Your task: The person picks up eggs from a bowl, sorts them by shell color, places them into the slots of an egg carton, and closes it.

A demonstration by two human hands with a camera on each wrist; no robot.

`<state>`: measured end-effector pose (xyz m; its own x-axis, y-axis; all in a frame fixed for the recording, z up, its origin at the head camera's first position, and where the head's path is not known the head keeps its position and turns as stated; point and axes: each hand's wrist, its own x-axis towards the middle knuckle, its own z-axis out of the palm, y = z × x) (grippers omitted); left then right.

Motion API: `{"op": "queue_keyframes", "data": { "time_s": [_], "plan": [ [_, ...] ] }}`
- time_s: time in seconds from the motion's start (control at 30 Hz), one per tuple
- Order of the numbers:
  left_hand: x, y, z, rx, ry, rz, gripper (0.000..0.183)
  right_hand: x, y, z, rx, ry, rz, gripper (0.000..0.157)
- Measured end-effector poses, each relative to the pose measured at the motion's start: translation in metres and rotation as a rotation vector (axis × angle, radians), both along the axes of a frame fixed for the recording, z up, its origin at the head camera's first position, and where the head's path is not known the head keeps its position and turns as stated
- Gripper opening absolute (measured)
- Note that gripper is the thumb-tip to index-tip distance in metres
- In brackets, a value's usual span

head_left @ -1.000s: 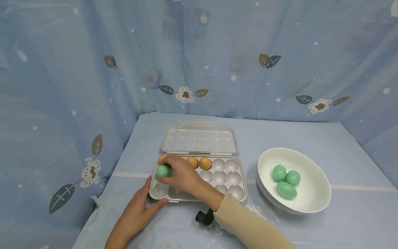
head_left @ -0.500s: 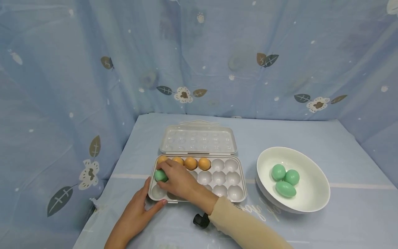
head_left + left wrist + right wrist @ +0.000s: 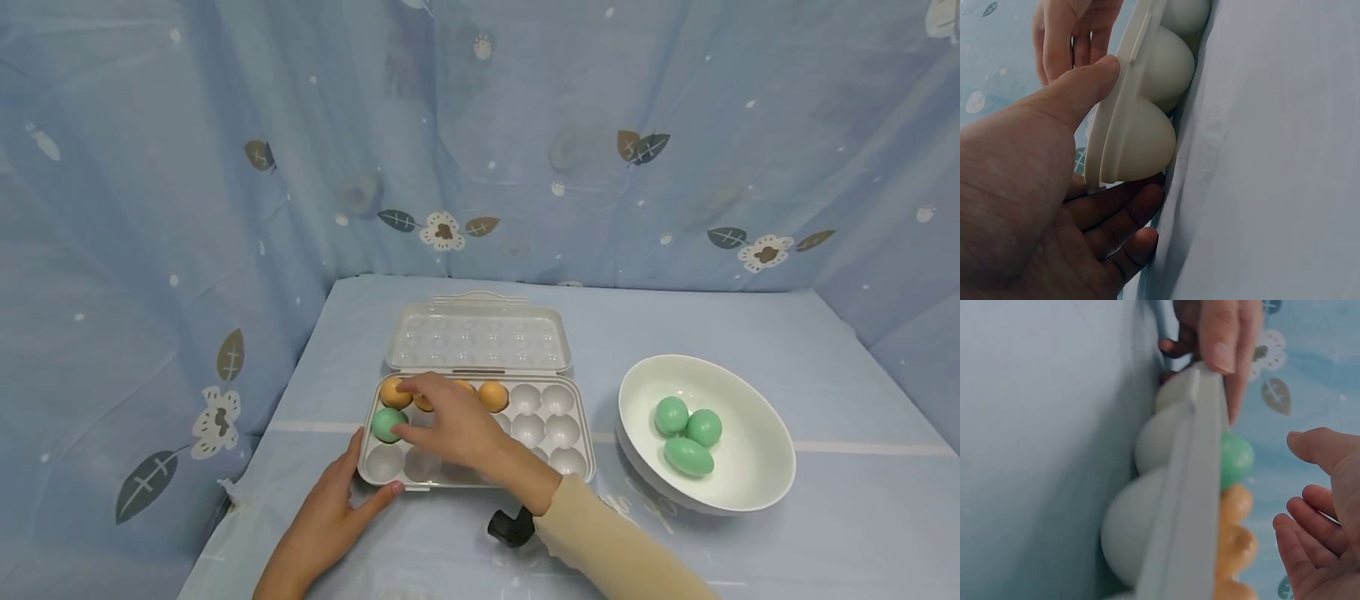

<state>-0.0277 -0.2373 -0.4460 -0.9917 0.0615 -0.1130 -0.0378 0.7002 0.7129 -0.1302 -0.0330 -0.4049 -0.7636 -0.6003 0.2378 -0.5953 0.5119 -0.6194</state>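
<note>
My R hand (image 3: 455, 423) over tray (image 3: 528, 431), fingers spread, holding nil; gap to green egg (image 3: 386, 425), seated 9 o'clock, mid row. My L hand (image 3: 330, 518) at tray's 8 o'clock corner, wide V, thumb on nr rim, fingers at L edge. I see lid (image 3: 478, 337) folded back, 12 o'clock; bowl (image 3: 750, 450) apart, 3 o'clock, strip of cloth (image 3: 602, 398) btwn.

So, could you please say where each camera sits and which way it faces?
Head: on the head, facing forward and down at the tray, bowl, left hand and right hand.
Left wrist: on that wrist, facing the tray's corner; both hands show.
Right wrist: on that wrist, facing the tray's side; both hands show.
Head and right wrist share the green egg.
</note>
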Motion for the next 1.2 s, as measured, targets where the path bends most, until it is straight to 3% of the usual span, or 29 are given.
{"op": "queue_keyframes", "data": {
  "time_s": [0.33,0.7,0.97,1.2],
  "plan": [
    [-0.001,0.002,0.001,-0.031,-0.046,0.020,0.115,-0.002,0.036,0.007,-0.114,0.057,-0.081,0.053],
    [0.001,0.001,0.001,-0.041,-0.027,0.023,0.115,-0.003,0.079,0.019,-0.164,0.212,-0.131,0.051],
    [0.001,0.002,0.002,-0.037,-0.040,0.019,0.115,-0.001,0.114,0.024,-0.155,0.198,-0.205,0.052],
    [0.001,0.002,0.004,-0.047,-0.059,0.016,0.116,0.002,0.147,0.026,-0.155,0.241,-0.282,0.055]
  ]
}}
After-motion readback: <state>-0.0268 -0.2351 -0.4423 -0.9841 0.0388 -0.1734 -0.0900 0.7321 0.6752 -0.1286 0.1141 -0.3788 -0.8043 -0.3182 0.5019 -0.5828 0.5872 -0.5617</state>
